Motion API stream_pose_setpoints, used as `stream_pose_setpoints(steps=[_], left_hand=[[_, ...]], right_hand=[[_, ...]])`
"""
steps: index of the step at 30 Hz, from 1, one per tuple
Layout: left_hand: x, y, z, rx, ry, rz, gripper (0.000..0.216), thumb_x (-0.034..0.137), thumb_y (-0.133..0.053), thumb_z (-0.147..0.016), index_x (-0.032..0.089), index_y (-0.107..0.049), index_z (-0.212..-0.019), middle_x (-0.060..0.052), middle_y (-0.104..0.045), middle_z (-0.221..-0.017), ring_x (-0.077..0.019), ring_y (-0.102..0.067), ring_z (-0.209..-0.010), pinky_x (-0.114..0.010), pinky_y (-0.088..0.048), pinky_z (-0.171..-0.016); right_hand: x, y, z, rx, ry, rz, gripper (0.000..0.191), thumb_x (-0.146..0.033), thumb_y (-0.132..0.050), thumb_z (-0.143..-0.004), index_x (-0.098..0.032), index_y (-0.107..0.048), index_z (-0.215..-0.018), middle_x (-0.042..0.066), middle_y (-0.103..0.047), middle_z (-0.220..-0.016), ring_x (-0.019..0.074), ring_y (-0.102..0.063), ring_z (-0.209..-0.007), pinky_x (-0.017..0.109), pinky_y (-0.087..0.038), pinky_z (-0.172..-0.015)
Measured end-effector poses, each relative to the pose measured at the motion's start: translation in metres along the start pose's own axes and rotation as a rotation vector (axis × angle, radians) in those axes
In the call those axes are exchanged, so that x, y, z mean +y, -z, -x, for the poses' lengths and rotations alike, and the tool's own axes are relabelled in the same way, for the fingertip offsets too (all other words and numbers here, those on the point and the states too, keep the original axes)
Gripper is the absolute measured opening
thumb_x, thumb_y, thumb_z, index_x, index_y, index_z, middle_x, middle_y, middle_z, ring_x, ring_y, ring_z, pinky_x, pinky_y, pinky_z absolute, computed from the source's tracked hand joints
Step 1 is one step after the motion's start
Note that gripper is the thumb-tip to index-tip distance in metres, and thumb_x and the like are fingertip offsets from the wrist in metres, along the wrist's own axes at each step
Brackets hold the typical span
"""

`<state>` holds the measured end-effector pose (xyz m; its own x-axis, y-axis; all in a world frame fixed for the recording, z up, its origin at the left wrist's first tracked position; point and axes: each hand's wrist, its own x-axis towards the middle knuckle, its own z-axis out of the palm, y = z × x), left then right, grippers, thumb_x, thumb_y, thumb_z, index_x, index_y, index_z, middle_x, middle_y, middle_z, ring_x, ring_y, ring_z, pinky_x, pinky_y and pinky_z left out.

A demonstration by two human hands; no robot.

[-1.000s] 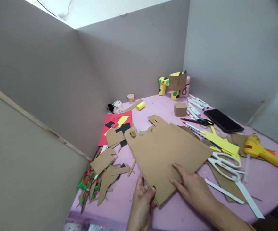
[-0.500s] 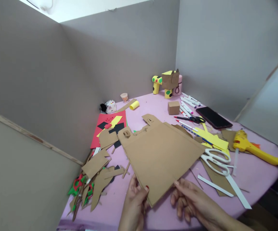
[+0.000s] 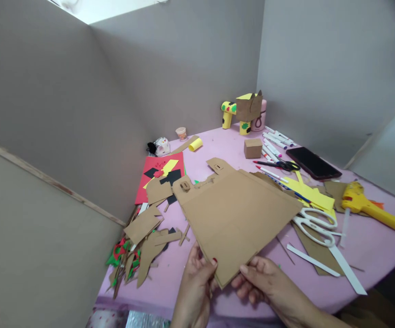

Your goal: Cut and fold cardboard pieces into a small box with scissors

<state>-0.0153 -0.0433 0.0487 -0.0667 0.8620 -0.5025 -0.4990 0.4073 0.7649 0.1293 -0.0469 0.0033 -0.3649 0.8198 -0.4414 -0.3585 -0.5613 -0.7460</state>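
A large brown cardboard sheet (image 3: 235, 218) with small tabs at its far edge is held a little above the pink table (image 3: 371, 250). My left hand (image 3: 197, 278) grips its near corner with the thumb on top. My right hand (image 3: 265, 282) holds the near edge beside it, thumb on top and fingers curled underneath. Both hands are closed on the sheet.
Cardboard scraps (image 3: 146, 228) and red paper (image 3: 159, 175) lie at the left. White scissors (image 3: 315, 225), yellow paper, a yellow glue gun (image 3: 371, 209), a phone (image 3: 313, 162), markers (image 3: 274, 141), a small box (image 3: 253, 148) and a cardboard figure (image 3: 245, 111) are at the right and back. Grey partitions surround the table.
My right hand slid off the top of the sheet to its near edge, fingers going underneath. The sheet's near end has lifted off the table. My left hand kept its grip.
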Motion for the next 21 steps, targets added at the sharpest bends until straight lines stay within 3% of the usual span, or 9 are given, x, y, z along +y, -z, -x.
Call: stream_pose_setpoints(steps=[13,17,21], left_hand=[[-0.005,0.007,-0.003,0.015,0.008,0.029,0.080,0.014,-0.078,-0.056,0.024,-0.041,-0.126,-0.008,-0.072,-0.094,-0.0219,-0.069,-0.080,-0.025,-0.054,-0.064],[-0.009,0.002,-0.005,0.017,0.016,0.073,0.065,0.013,-0.069,-0.065,0.021,-0.044,-0.124,-0.008,-0.070,-0.101,-0.0205,-0.068,-0.085,-0.026,-0.053,-0.068],[-0.012,-0.007,-0.011,0.094,0.081,0.135,0.037,0.027,-0.061,-0.076,0.011,-0.056,-0.109,-0.012,-0.070,-0.097,-0.0211,-0.068,-0.080,-0.027,-0.053,-0.065]], right_hand=[[0.006,0.000,0.000,0.037,0.041,0.069,0.043,-0.054,-0.070,-0.064,-0.013,-0.058,-0.067,0.003,-0.070,-0.056,0.0113,-0.061,-0.043,0.018,-0.039,-0.039],[0.005,-0.002,0.001,0.048,0.048,0.068,0.044,-0.056,-0.069,-0.064,-0.014,-0.057,-0.067,0.003,-0.069,-0.054,0.0112,-0.060,-0.042,0.018,-0.038,-0.039],[0.003,-0.003,0.003,0.048,0.039,0.087,0.046,-0.058,-0.069,-0.063,-0.014,-0.057,-0.066,0.002,-0.068,-0.054,0.0106,-0.059,-0.041,0.018,-0.038,-0.039]])
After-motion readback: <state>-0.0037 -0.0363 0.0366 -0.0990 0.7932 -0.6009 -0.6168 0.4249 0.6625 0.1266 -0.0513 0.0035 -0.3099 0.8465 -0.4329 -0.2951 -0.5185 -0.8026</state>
